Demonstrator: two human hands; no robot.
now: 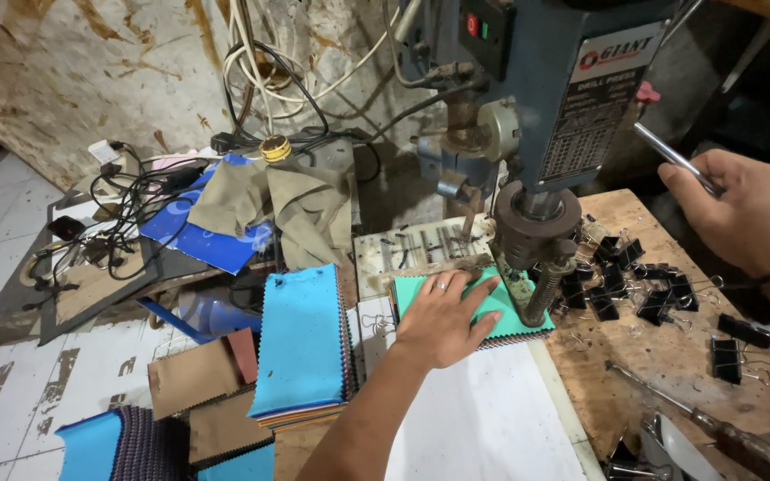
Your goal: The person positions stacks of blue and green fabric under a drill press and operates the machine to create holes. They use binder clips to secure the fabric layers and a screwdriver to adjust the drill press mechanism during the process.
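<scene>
Teal swatch stack (501, 312) under drill press (536, 223); my left hand (443, 316) flat, fingers spread, pressing it. Right hand (746, 214) closed round feed lever (675, 158). Binder clips (634, 281) crowd right of press.

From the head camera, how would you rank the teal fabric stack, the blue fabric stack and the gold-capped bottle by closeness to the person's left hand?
1. Teal fabric stack: directly under the left hand, beneath the drill press.
2. Blue fabric stack: just left of that hand, on the bench.
3. Gold-capped bottle: far back left, among the cables.
</scene>
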